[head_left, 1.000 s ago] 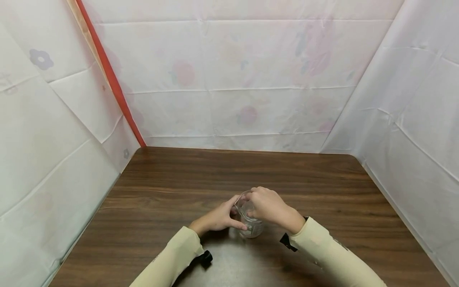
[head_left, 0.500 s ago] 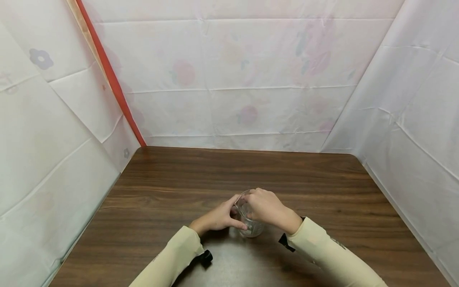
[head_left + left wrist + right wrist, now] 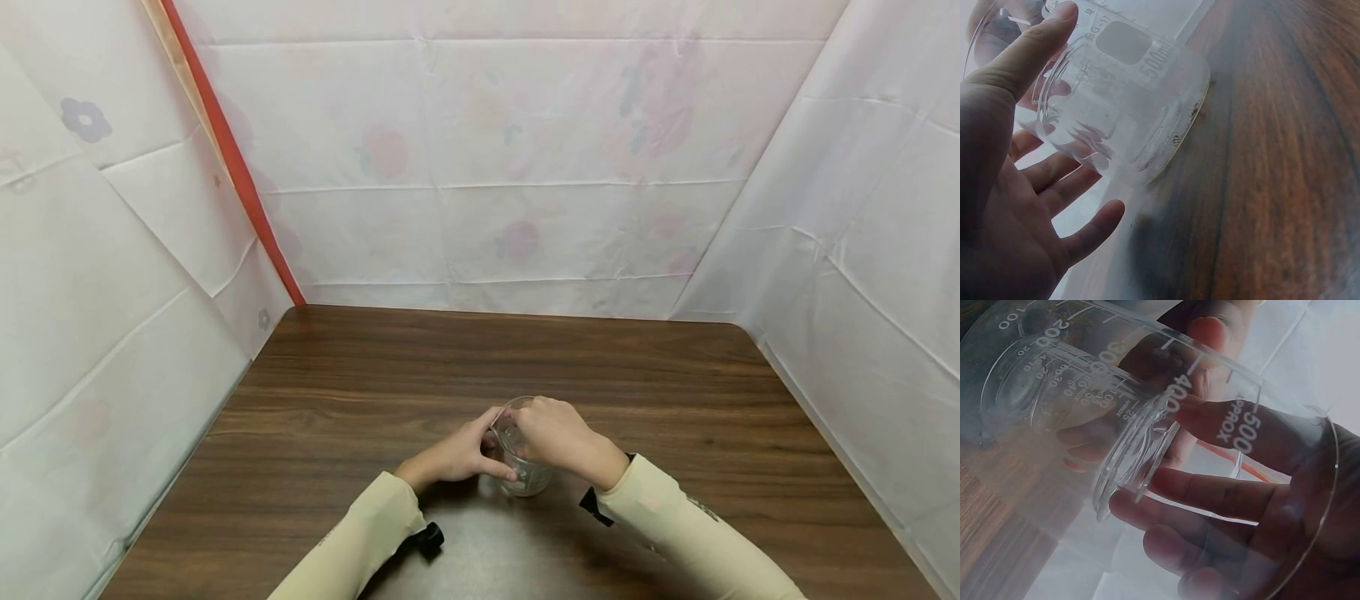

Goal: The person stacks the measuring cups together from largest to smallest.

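Note:
A large clear glass beaker (image 3: 529, 480) marked 500 ml stands on the brown wooden table (image 3: 360, 367). My left hand (image 3: 453, 454) holds it from the left; in the left wrist view the thumb (image 3: 1029, 53) lies along its printed wall, while the fingers spread around the far side. Reaching through the mouth of the large beaker, my right hand (image 3: 558, 432) pinches the rim of a smaller graduated glass beaker (image 3: 1075, 394) inside it. Two glass rims lie close together near the right fingertips (image 3: 1125, 509). From the head view, this hand hides much of the smaller glass.
White patterned sheets (image 3: 480, 167) hang behind the table and along both sides. A red strip (image 3: 232, 158) runs down the back left corner. A black wrist mount (image 3: 429, 540) sits by the left cuff.
My right hand has lowered slightly and shifted a little left, with the inner glass sinking deeper into the large beaker. The left hand and the large beaker have stayed in place.

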A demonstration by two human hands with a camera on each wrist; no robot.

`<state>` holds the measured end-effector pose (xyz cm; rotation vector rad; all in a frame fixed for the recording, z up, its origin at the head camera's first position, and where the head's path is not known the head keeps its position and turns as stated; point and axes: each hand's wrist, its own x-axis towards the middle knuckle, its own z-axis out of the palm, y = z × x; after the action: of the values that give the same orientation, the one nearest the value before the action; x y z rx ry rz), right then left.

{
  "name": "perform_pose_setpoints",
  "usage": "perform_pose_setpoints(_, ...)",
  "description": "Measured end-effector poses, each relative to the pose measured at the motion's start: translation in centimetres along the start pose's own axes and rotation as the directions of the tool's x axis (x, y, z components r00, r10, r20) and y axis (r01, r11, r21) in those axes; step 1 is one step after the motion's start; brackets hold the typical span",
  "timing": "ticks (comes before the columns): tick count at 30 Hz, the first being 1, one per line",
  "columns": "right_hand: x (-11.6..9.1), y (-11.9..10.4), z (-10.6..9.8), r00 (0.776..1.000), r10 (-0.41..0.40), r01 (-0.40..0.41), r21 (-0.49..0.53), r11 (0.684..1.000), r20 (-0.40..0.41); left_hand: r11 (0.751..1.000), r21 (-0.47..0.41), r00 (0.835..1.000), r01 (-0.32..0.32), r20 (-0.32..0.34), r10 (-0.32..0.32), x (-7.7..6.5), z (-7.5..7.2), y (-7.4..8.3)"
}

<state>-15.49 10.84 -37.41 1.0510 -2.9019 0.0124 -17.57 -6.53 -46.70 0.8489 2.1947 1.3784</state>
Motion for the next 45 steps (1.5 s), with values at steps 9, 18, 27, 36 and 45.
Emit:
perform_pose_setpoints(9,-0.1,-0.1,-0.2,1.0,0.019,-0.019,-0.008,1.0,0.021,0.999,0.033,1.0,-0.001,0.007,0.001,-0.2,-0.3,0.9)
perform_pose_setpoints(18,0.0,-0.1,-0.3,0.999,0.019,-0.018,-0.033,0.999,0.042,0.999,0.045,1.0,0.019,-0.005,-0.018,0.1,-0.2,0.2)
perform_pose_setpoints(27,0.1,-0.1,-0.1,0.999,0.018,-0.016,-0.053,0.998,0.035,1.0,0.02,1.0,0.016,0.0,-0.016,0.1,-0.4,0.3)
perform_pose_setpoints(36,0.1,-0.1,-0.2,0.999,0.007,-0.005,-0.05,0.999,0.037,1.0,0.02,1.0,0.013,0.003,-0.013,0.0,-0.4,0.1)
perform_pose_setpoints(45,0.1,-0.2,-0.2,0.998,0.029,-0.029,0.008,1.0,0.053,0.999,0.027,1.0,0.03,0.001,-0.03,-0.1,-0.3,0.1)
